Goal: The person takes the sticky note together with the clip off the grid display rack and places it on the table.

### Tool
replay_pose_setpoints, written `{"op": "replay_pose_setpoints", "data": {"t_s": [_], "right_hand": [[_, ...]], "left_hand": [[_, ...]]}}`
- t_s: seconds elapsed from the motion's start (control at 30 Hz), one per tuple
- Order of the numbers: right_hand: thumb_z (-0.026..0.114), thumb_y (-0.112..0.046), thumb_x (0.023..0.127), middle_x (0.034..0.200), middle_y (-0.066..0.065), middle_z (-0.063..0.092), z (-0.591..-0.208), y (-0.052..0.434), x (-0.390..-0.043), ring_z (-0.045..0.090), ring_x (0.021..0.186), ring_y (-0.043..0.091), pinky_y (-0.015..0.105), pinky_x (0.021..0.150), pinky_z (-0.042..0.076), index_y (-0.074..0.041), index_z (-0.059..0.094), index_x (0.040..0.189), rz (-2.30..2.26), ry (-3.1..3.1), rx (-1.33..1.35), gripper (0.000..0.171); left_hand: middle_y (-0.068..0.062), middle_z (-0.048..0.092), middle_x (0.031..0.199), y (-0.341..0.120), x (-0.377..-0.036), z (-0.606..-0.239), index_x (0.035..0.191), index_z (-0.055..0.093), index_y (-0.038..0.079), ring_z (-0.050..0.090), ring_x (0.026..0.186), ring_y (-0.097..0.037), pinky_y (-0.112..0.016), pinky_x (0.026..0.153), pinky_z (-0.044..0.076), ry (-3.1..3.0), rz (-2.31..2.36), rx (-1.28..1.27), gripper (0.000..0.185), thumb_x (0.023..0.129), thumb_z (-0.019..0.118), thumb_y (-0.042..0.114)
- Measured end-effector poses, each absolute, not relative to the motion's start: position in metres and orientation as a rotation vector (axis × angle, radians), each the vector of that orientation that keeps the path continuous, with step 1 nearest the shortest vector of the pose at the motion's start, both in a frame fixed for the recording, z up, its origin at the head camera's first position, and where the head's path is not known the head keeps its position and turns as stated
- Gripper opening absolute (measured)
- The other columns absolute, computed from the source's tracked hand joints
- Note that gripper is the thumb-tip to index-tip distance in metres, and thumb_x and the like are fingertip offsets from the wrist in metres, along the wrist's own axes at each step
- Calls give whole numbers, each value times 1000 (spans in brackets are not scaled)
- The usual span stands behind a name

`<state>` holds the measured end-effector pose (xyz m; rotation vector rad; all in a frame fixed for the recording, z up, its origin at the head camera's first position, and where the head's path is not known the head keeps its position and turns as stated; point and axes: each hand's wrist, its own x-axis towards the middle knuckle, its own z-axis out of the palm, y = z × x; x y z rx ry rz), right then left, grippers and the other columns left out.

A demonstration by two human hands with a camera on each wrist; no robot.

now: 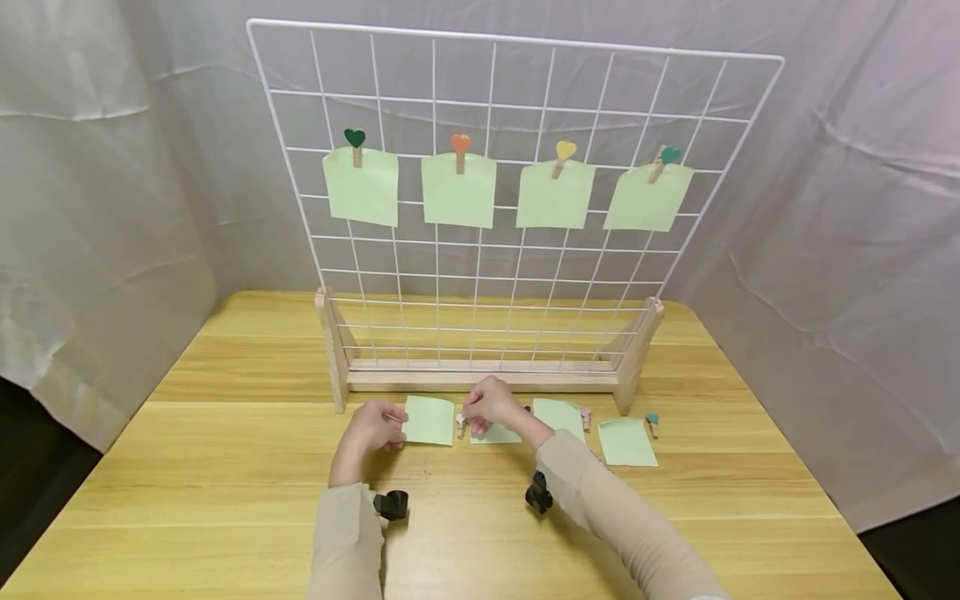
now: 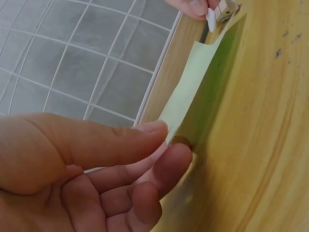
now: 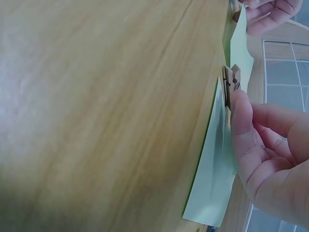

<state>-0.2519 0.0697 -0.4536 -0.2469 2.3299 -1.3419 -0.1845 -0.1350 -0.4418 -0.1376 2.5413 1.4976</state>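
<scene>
A: Item: square pale-green paper note (image 1: 430, 420), flat on the tabletop (image 1: 225, 467); we judge it light, limp, best pinched at an edge.

B: Our left hand (image 1: 375, 427) pinches its corner; right hand (image 1: 489, 406) pinches the small white-tipped wooden clothespin (image 1: 461, 425).

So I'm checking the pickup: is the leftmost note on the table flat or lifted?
Lifted: the left hand pinches the note, raising its edge off the table.
</scene>
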Motion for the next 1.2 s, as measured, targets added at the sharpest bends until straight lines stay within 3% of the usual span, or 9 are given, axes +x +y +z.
{"op": "replay_pose_setpoints", "data": {"t_s": [0.27, 0.73, 1.2], "right_hand": [[62, 3, 78, 60, 15, 61, -452, 72, -252, 58, 42, 17, 30, 46, 51, 4, 63, 72, -1320, 2327, -264, 7], [61, 1, 78, 60, 13, 61, -446, 75, -253, 57, 43, 17, 29, 45, 50, 4, 63, 72, -1324, 2374, -309, 8], [60, -5, 83, 69, 15, 62, -429, 73, -255, 57, 45, 16, 30, 48, 51, 9, 63, 83, -1383, 2348, -352, 15]], "left_hand": [[-10, 63, 69, -141, -184, -443, 97, 60, -11, 57, 55, -18, -30, 53, 48, 2553, 1474, -146, 23, 74, 58, -7], [-12, 61, 69, -147, -186, -442, 98, 57, -11, 58, 54, -20, -30, 53, 48, 2562, 1504, -115, 25, 77, 58, 3], [-17, 59, 85, -147, -191, -425, 103, 56, -10, 60, 67, -25, -34, 61, 49, 2620, 1479, -152, 25, 87, 54, 10]]}}
